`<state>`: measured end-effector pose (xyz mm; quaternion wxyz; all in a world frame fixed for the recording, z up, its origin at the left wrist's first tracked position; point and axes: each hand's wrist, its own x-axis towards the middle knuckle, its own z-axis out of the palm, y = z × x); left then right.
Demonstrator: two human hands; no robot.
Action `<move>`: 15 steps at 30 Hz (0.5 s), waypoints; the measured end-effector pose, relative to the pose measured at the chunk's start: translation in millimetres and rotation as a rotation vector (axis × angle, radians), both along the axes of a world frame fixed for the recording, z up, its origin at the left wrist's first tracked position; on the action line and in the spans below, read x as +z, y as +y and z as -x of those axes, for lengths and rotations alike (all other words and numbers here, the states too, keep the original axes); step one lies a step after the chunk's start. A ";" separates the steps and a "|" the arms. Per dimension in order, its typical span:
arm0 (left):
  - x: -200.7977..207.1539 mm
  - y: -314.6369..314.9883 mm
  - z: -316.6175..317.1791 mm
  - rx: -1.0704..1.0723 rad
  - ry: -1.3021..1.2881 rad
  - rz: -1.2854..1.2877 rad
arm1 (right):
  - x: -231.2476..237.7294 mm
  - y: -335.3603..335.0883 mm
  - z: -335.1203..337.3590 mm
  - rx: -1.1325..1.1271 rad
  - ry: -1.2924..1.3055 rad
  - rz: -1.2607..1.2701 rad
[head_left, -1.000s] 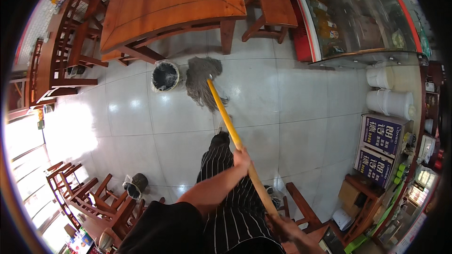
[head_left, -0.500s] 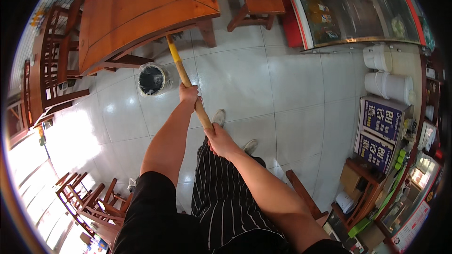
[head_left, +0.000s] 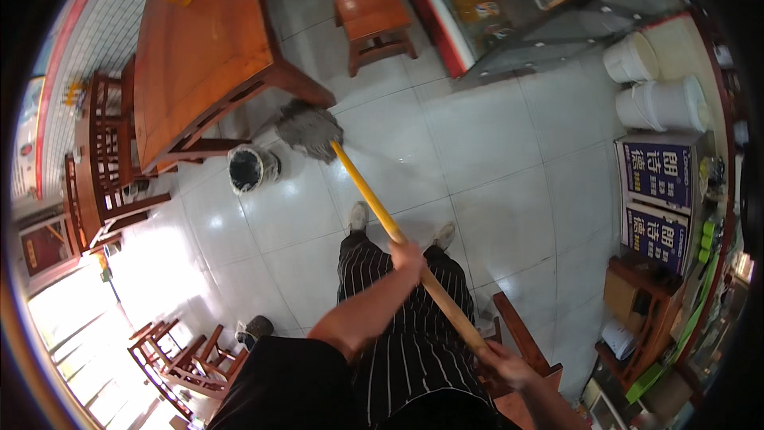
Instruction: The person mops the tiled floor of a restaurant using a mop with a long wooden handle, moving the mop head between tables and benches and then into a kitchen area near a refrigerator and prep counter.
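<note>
A mop (head_left: 367, 193) with a yellow and bare-wood handle slants across the view in front of me. Its grey mop head (head_left: 309, 130) lies spread on the tiled floor, beside the near leg of the wooden table. My left hand (head_left: 407, 261) is closed around the middle of the handle, above my striped apron. Lower down, near the handle's top end, my right hand (head_left: 509, 365) grips it and looks slightly blurred. Left of the mop head stands a bucket (head_left: 254, 169) with a dark inside.
The wooden table (head_left: 203, 40) fills the upper left, with a wooden stool (head_left: 368, 6) to its right. A glass display case (head_left: 541, 8) stands at the far right. White buckets (head_left: 662, 103) and stacked purple-and-white boxes (head_left: 656, 203) line the right side. Wooden chairs (head_left: 195, 354) stand lower left.
Both hands have pulled the mop back toward me and to the right. Its head has come out from under the table into sight. My view has shifted as well.
</note>
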<state>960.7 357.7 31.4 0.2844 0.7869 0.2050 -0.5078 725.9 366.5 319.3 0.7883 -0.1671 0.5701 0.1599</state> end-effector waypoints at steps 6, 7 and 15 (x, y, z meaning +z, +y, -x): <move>36.6 43.0 186.4 -0.213 0.270 0.048 | 112.2 -30.9 76.9 -0.024 0.104 0.308; 40.6 40.8 199.8 -0.232 0.280 0.036 | 128.0 -41.0 70.3 0.021 0.131 0.749; -1.0 -8.5 164.5 -0.671 0.037 0.053 | -22.6 53.1 137.2 -0.284 0.128 -0.176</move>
